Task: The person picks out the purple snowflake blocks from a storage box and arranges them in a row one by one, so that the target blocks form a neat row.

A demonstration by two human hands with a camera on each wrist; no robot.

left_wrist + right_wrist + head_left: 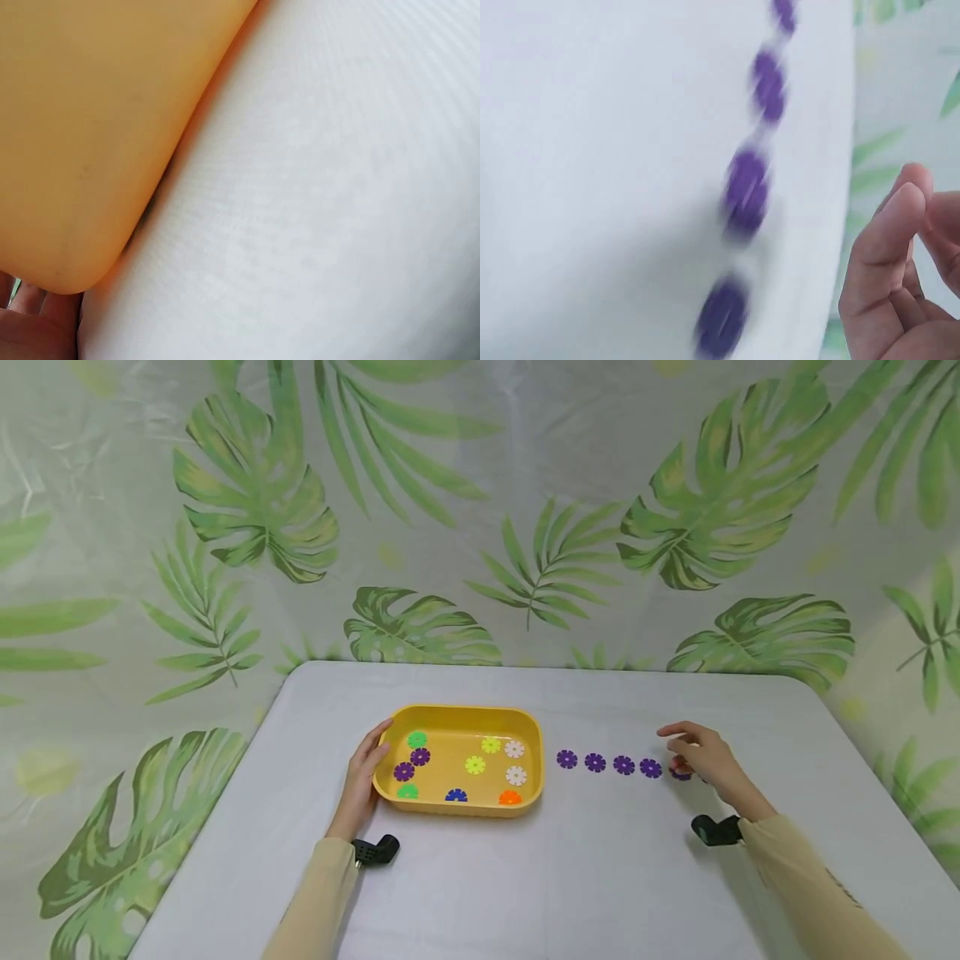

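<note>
A yellow plastic tray point(457, 810) sits left of the table's middle, with notched plastic discs in several colours inside. My left hand point(363, 777) grips its left end, thumb over the rim; in the left wrist view some fingers point(45, 315) show beside the tray's corner. To the right, a row of purple notched discs point(623, 765) lies flat on the table. My right hand point(701, 760) hovers over the row's right end with its fingers loosely bent, hiding part of that end. In the right wrist view no disc shows at its fingertips point(906, 199).
Inside the tray, two purple discs point(403, 772) lie at the left, yellow discs point(475, 765) near the middle and white ones point(516, 775) at the right. A white cloth covers the table point(555, 885). Behind stands a leaf-patterned curtain point(540, 468).
</note>
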